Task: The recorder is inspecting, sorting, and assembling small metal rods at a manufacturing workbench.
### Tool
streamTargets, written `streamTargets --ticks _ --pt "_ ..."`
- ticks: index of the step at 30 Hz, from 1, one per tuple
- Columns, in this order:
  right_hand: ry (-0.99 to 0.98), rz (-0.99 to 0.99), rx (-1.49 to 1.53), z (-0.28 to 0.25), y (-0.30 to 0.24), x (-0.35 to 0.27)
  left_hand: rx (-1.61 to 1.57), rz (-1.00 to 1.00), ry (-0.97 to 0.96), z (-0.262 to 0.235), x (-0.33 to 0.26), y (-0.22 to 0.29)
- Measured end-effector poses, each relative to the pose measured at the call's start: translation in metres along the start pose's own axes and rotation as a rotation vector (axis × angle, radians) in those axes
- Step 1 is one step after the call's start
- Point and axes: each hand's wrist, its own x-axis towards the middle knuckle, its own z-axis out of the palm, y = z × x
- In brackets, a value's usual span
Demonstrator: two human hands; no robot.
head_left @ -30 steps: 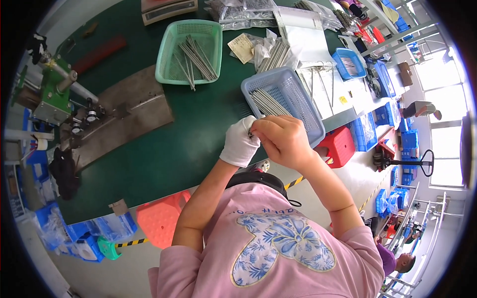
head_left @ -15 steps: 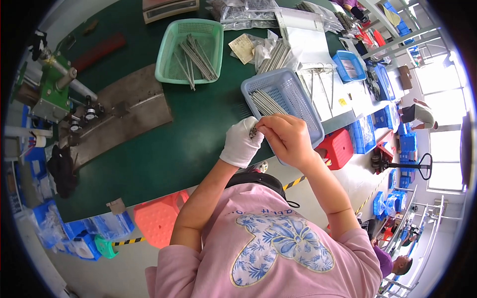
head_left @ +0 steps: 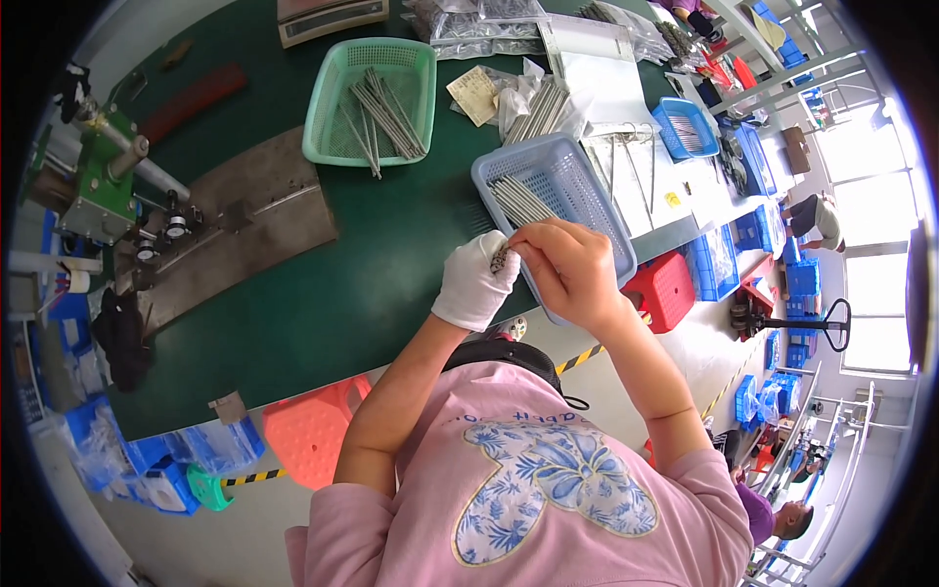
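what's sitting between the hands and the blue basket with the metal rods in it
Nothing visible. The gloved left hand and bare right hand meet around a small metal piece right at the near edge of the blue basket; the rods lie uncovered just beyond the fingers.

I am seeing a pink short-sleeved shirt (head_left: 528, 499) bearing a blue floral butterfly print; the left hand (head_left: 476, 282) is wearing a white glove, the right hand (head_left: 567, 274) going bare.

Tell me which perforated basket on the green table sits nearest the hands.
The blue basket, holding metal rods, right beside the gloved left hand and bare right hand; the green basket sits farther away.
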Motion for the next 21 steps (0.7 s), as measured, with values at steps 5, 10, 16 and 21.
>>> streamTargets --ticks 5,10,16,21 --pt "-0.09 0.02 0.0 -0.0013 0.0003 -0.0009 0.041 -0.006 -0.005 -0.0011 -0.0002 0.0009" --pt "-0.122 0.038 -0.015 -0.0007 0.0016 -0.002 0.025 -0.011 -0.014 -0.0008 0.0005 -0.0008" --pt "-0.039 -0.028 0.003 0.0054 0.0038 -0.0027 -0.013 0.011 -0.017 0.0008 -0.0014 -0.0039" --pt "-0.054 -0.006 0.009 0.0049 0.003 -0.0042 0.006 0.038 0.007 0.0017 -0.0036 -0.0045"
